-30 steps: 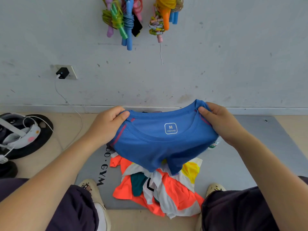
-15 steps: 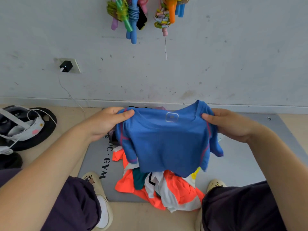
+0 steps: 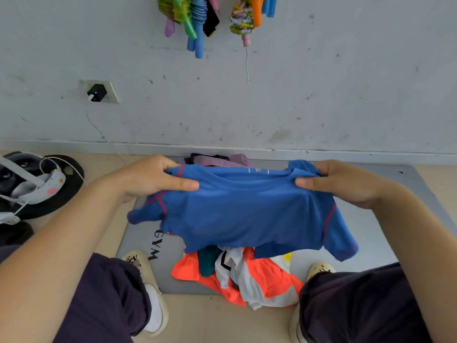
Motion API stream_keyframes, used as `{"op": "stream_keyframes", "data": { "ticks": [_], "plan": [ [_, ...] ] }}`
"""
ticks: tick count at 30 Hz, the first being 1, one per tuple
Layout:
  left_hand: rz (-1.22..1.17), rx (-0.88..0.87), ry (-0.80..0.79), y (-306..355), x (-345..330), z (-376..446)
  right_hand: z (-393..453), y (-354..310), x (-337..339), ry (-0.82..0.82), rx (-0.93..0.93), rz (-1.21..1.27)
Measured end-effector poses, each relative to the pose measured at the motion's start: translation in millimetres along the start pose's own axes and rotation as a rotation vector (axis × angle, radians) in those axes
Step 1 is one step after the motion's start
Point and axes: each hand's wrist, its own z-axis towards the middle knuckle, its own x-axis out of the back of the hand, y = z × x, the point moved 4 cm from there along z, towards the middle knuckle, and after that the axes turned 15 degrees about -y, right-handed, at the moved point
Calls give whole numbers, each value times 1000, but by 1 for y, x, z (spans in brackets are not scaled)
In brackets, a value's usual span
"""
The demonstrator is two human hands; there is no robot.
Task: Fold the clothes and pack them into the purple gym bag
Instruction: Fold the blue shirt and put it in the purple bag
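Note:
A blue T-shirt with red seams is stretched out flat in the air between my hands. My left hand pinches its left shoulder, thumb on top. My right hand pinches the right shoulder the same way. Both sleeves hang down at the sides. Under the shirt lies a heap of orange, white, teal and yellow clothes on a grey gym mat. Behind the shirt, against the wall, only the top of the purple gym bag shows.
My knees and cream shoes frame the mat's near edge. A black weight plate with a white headset and cable lies at the left. Skipping ropes hang on the wall above, with a plugged charger at a socket.
The shirt went from hanging upright with its size label facing me to being held out flatter and wider. My hands moved apart and a little lower.

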Motion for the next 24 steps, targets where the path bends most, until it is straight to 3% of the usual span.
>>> {"op": "stream_keyframes", "data": {
  "ticks": [4,8,11,14,16,24],
  "plan": [
    [-316,-166,27,7,-7,5,8,-4,-3,111,143,302],
    [-248,-139,130,13,-13,10,12,-7,-9,163,122,307],
    [-211,-144,47,17,-14,6,7,-10,-11,50,36,141],
    [58,-21,-112,11,-14,3,0,-7,-15,-153,-119,-106],
    [97,23,-161,6,-17,3,-2,-5,-17,-208,-142,-110],
    [-307,-163,-95,12,-13,1,3,-1,-12,-144,34,319]
  ]
}}
